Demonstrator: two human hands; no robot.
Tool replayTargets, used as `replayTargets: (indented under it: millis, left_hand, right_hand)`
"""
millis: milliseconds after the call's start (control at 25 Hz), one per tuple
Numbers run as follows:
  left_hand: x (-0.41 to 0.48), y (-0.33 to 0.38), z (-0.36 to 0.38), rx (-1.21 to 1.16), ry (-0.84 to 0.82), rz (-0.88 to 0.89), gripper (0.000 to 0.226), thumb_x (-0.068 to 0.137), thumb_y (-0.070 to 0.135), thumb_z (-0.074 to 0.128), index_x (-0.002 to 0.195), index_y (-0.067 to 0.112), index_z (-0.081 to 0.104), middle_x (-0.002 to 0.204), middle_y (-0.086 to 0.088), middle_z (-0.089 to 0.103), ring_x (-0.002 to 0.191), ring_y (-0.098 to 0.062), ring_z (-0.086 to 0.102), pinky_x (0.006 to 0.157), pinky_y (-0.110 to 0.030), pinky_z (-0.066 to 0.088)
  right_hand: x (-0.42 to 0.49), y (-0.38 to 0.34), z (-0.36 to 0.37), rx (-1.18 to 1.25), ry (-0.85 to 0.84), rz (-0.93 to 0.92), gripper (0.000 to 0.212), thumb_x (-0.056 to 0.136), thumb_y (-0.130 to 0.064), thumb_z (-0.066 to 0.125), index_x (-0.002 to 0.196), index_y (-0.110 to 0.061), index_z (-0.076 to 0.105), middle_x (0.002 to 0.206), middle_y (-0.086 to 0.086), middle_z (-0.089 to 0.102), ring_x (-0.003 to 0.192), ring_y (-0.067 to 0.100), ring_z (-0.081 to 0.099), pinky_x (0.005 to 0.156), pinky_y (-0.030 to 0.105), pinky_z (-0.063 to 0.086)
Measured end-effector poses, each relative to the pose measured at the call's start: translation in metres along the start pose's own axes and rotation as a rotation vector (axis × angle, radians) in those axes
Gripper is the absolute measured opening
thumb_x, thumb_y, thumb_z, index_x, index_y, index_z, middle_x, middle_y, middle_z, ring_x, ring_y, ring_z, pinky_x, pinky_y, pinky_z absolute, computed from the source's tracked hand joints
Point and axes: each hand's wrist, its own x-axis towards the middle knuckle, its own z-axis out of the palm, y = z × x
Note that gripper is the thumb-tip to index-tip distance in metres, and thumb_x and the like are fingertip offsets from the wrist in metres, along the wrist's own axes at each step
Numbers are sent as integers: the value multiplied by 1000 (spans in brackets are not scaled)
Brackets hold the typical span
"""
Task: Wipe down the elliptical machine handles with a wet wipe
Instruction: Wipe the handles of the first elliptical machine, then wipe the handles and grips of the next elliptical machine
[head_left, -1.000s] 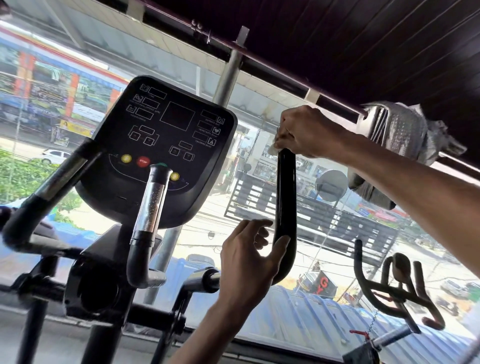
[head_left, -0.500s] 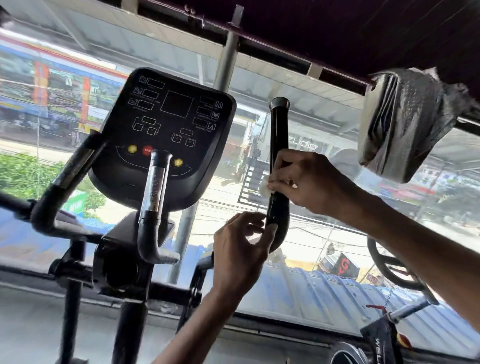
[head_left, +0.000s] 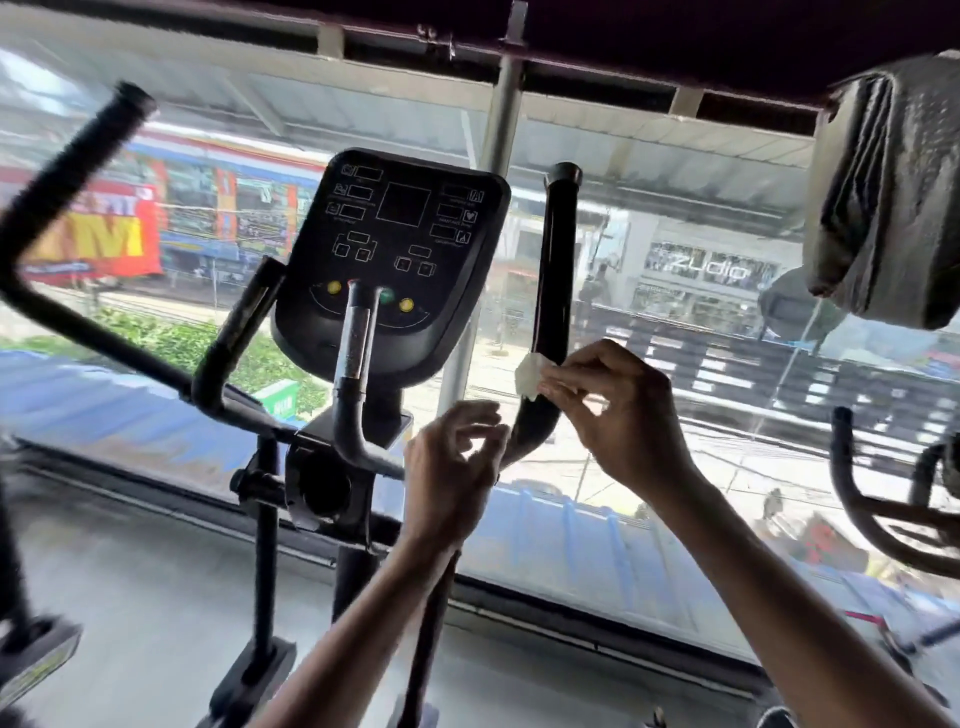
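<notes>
1. White wipe (head_left: 529, 375) sat pinched by thumb & fingertips of our right hand (head_left: 618, 415), against the black handle (head_left: 556, 280) low down, near its bend.
2. Our left hand (head_left: 451, 467) hung just beside the bend, fingers loosely curled, holding nothing.
3. Risk, imo: handle unsteadied, so pressure could swing it away; small pinch could drop the wipe.

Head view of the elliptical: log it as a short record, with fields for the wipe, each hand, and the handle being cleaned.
wet wipe: white, small, held against the lower part of the handle
right hand: pinches the wipe at the handle
left hand: fingers loosely curled, holds nothing, beside the handle's bend
right handle: black, upright, right of the console
</notes>
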Motion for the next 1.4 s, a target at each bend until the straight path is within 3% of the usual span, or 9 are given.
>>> replayTargets:
  millis: [240, 400, 520, 640, 760, 880, 1040, 1240, 1400]
  left_hand:
    - [-82, -10, -40, 129, 175, -201, 19, 88, 8, 72, 94, 26, 73, 91, 11, 77, 82, 2, 71, 79, -15, 55]
    - [-167, -16, -104, 266, 392, -424, 11, 90, 16, 71, 94, 26, 72, 92, 12, 75, 84, -1, 71, 75, -17, 54]
    - [-246, -4, -170, 405, 608, -532, 11, 89, 15, 71, 97, 23, 72, 91, 9, 73, 83, -4, 69, 72, -16, 51]
    - [-340, 29, -234, 514, 862, -651, 9, 89, 14, 70, 96, 19, 73, 87, 2, 72, 80, -10, 65, 63, -10, 48]
    - [-453, 77, -291, 483, 1205, -728, 8, 78, 23, 70, 71, 25, 68, 74, -4, 71, 74, -18, 63, 70, -31, 53]
    - [-570, 135, -330, 457, 1435, -730, 5, 62, 25, 57, 60, 22, 59, 63, -2, 59, 68, -19, 55, 65, -33, 44]
    - [-728, 224, -355, 423, 1733, -698, 28, 89, -1, 60, 69, 19, 56, 66, -1, 55, 62, -18, 51, 41, -13, 37]
    - [-893, 307, -373, 418, 1974, -693, 30, 87, 4, 60, 64, 21, 55, 63, 1, 54, 62, -19, 53, 40, -15, 34]
    - [-993, 357, -395, 427, 2132, -678, 29, 87, -7, 54, 69, 15, 57, 73, -5, 55, 81, -22, 53, 39, -13, 30]
  right_hand:
    - [-92, -50, 33, 977, -8, 823, 22, 85, -4, 73, 76, -22, 78, 75, -2, 73, 70, 10, 66, 69, 25, 53]
    - [-157, -122, 68, 1595, -423, 1253, 16, 94, -5, 61, 86, -16, 70, 83, 5, 71, 76, 17, 67, 67, 27, 55]
    - [-198, -195, 98, 1682, -750, 1360, 9, 97, -8, 57, 92, -13, 62, 85, 9, 69, 68, 14, 69, 59, 22, 56]
    - [-230, -285, 111, 1680, -1053, 1303, 12, 99, -2, 53, 94, -9, 63, 81, 5, 71, 65, 9, 70, 60, 18, 57]
    - [-262, -388, 88, 1713, -1376, 1162, 15, 98, -4, 50, 93, -8, 63, 91, 9, 67, 66, 7, 70, 63, 17, 58]
    - [-304, -492, 44, 1878, -1568, 1022, 11, 76, -14, 73, 83, -6, 76, 109, 20, 68, 88, 16, 70, 85, 20, 57]
    - [-389, -620, -30, 1842, -1737, 391, 74, 53, -53, 89, 96, 5, 73, 126, 20, 65, 119, 15, 59, 112, 43, 40]
    - [-470, -757, -134, 1672, -1831, 308, 13, 88, -14, 73, 97, -5, 74, 98, 13, 71, 86, 17, 67, 96, 40, 52]
    - [-524, -862, -197, 1460, -1894, 154, 9, 93, -17, 69, 89, -9, 71, 91, 15, 71, 63, 15, 67, 63, 28, 59]
